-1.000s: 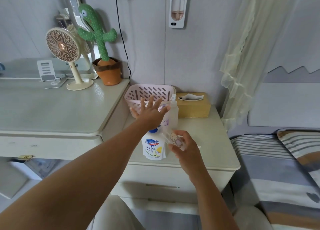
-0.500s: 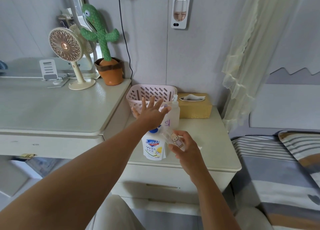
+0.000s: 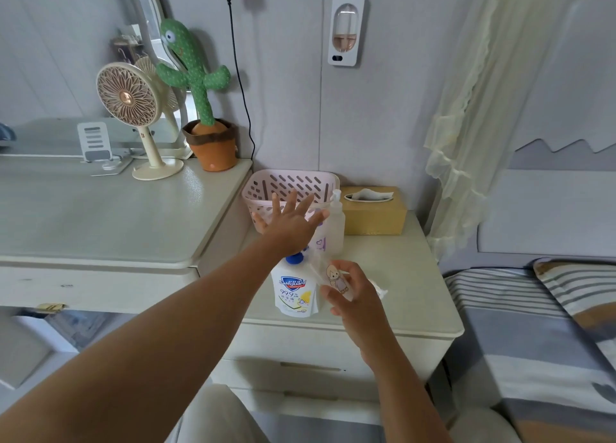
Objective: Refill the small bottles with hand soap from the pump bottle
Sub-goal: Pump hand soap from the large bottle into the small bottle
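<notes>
Soft, even daylight with a cool grey-green cast fills the room, brightest in the arched white-framed mirror (image 3: 131, 47) at upper left and through the sheer pale-yellow ruffled curtain (image 3: 466, 109) at right; shadows are faint, the clearest lying under the overhanging top of the cream bedside cabinet (image 3: 410, 276). The wide lens bows the wall seams and the grey padded headboard (image 3: 566, 76) near the edges, and the small clear plastic bottle (image 3: 336, 281) pinched in the right hand (image 3: 358, 297) looks slightly smeared.
</notes>
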The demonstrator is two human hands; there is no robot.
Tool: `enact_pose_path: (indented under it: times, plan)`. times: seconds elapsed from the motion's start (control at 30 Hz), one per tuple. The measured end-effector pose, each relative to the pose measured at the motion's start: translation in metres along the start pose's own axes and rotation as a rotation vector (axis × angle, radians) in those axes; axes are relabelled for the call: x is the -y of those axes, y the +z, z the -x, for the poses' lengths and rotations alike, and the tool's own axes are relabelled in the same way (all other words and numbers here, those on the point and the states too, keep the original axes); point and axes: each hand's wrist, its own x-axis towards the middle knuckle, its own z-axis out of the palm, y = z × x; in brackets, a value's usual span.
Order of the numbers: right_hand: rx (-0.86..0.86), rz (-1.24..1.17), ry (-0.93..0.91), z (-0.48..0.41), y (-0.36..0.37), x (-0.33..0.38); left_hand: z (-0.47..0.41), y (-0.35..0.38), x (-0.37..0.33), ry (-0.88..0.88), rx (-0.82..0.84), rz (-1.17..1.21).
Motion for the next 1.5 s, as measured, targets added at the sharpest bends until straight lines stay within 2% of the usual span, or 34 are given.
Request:
enact_pose_path:
  times: [0.27, 0.37, 0.53, 0.77, 0.9, 1.2, 1.33, 1.5]
  plan:
    - [0.008, 0.035, -0.008, 0.000, 0.001, 0.000, 0.006, -0.005, -0.002, 0.008, -0.005, -0.064]
    - [0.006, 0.043, -0.023, -0.001, -0.002, 0.004, 0.013, -0.016, -0.009, 0.080, 0.004, -0.198]
    - [0.002, 0.045, -0.015, 0.000, 0.000, 0.002, 0.006, -0.002, 0.000, 0.015, -0.024, -0.027]
    - [-0.006, 0.016, 0.002, 0.003, 0.001, 0.004, 0.007, -0.002, -0.002, 0.017, -0.020, -0.054]
    - [-0.005, 0.013, -0.010, 0.001, 0.000, 0.006, 0.022, -0.021, -0.014, 0.088, -0.003, -0.182]
    - [-0.026, -0.029, 0.025, 0.004, 0.004, 0.000, 0.007, 0.001, -0.002, 0.001, -0.003, 0.013]
    - [-0.022, -0.011, 0.009, 0.004, -0.001, 0.003, 0.009, -0.007, -0.008, 0.072, 0.005, -0.078]
    - [-0.014, -0.003, -0.005, 0.003, 0.000, 0.004, 0.010, -0.009, -0.007, 0.095, -0.017, -0.078]
